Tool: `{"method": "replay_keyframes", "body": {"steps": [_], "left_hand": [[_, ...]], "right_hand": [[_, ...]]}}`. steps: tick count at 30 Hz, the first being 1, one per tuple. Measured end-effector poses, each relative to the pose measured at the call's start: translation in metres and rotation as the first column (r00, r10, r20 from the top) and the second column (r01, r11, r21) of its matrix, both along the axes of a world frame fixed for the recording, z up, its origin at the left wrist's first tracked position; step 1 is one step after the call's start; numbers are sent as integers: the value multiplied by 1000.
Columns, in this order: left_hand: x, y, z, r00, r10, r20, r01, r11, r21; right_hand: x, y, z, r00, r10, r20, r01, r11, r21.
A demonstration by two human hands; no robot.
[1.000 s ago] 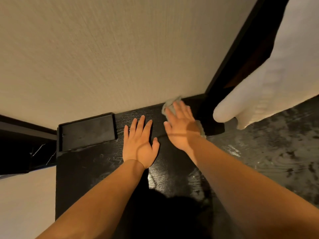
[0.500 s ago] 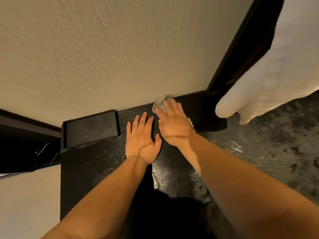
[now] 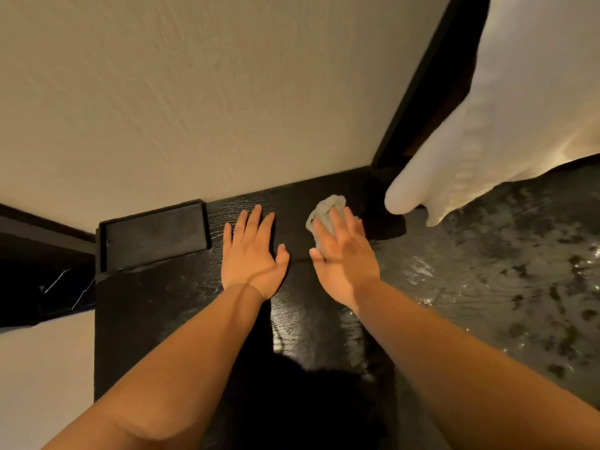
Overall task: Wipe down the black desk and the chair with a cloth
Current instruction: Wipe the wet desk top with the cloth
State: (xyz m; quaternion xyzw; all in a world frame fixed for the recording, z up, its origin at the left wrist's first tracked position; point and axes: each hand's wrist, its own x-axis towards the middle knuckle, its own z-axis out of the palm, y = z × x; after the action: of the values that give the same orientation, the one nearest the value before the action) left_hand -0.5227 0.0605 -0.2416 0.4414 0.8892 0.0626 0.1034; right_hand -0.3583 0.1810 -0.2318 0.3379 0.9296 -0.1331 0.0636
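Black surface (image 3: 156, 306) against the wall (image 3: 227, 92), wiping step under way: we rest our left hand (image 3: 252, 254) flat, fingers spread; our right hand (image 3: 345, 261), fingers straight, presses the cloth (image 3: 328, 209) near the far edge; the next stroke likely needs firm, even pressure

Left hand (image 3: 253, 258): laid flat, palm down, fingers held straight and slightly spread, thumb set out to the right. Right hand (image 3: 344, 261): held palm down, fingers extended together, slightly blurred. Forearms: bare, stretched forward, angled inward.
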Motion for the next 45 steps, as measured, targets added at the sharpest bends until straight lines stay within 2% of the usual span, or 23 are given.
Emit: {"method": "replay_keyframes", "body": {"steps": [3, 5, 10, 15, 17, 20, 22, 25, 28, 31, 33, 35, 37, 39, 41, 42, 45], "left_hand": [[0, -1, -1, 1000, 0, -3, 0, 1000, 15], [0, -1, -1, 1000, 0, -7, 0, 1000, 17], [0, -3, 1, 1000, -17, -10, 17, 1000, 18], [2, -5, 1, 1000, -15, -20, 15, 1000, 18], [3, -6, 1, 1000, -20, -24, 20, 1000, 8], [6, -10, 0, 1000, -28, -12, 28, 999, -15], [9, -16, -2, 999, -34, -7, 34, 999, -29], [17, -35, -2, 999, -53, 14, 53, 998, -41], [31, -58, 1, 998, -66, 10, 66, 996, -60], [44, -77, 1, 998, -64, 12, 65, 995, -75], [47, -83, 0, 998, -64, 26, 66, 995, -70], [48, -85, 0, 997, -66, 35, 68, 996, -60], [49, -86, 2, 996, -75, 44, 77, 996, -55], [49, -91, 2, 994, -98, 44, 101, 993, -56], [49, -97, 1, 991, -127, 38, 130, 989, -69], [49, -100, 1, 990, -140, 33, 142, 987, -79], [50, -108, 1, 984, -175, 23, 177, 980, -93]], "right_hand": [[12, -10, 3, 978, 204, -51, -204, 979, -3], [22, 3, 6, 978, 206, -14, -206, 978, 18], [78, 48, 2, 984, -174, 28, 171, 982, 78], [75, 38, 1, 943, -329, 40, 327, 943, 60], [62, 12, 1, 976, -213, 42, 209, 974, 91], [55, -27, -7, 997, 55, 45, -55, 998, -6], [64, -28, -9, 993, 121, 11, -121, 992, -34], [92, -14, -7, 997, 57, 58, -58, 998, 10], [119, 4, -2, 983, -157, 96, 153, 987, 45], [115, -5, 2, 955, -282, 90, 280, 959, 34], [100, -31, 2, 977, -205, 57, 203, 978, 44], [83, -61, -5, 997, -13, 72, 13, 1000, -8], [73, -86, -8, 988, 135, 70, -132, 990, -50], [73, -96, -6, 978, 204, 53, -202, 979, -37], [84, -89, -1, 974, 220, 54, -219, 975, -23], [93, -81, -1, 984, 176, 39, -176, 984, 3], [129, -50, -4, 993, -79, 87, 73, 995, 71]]}}
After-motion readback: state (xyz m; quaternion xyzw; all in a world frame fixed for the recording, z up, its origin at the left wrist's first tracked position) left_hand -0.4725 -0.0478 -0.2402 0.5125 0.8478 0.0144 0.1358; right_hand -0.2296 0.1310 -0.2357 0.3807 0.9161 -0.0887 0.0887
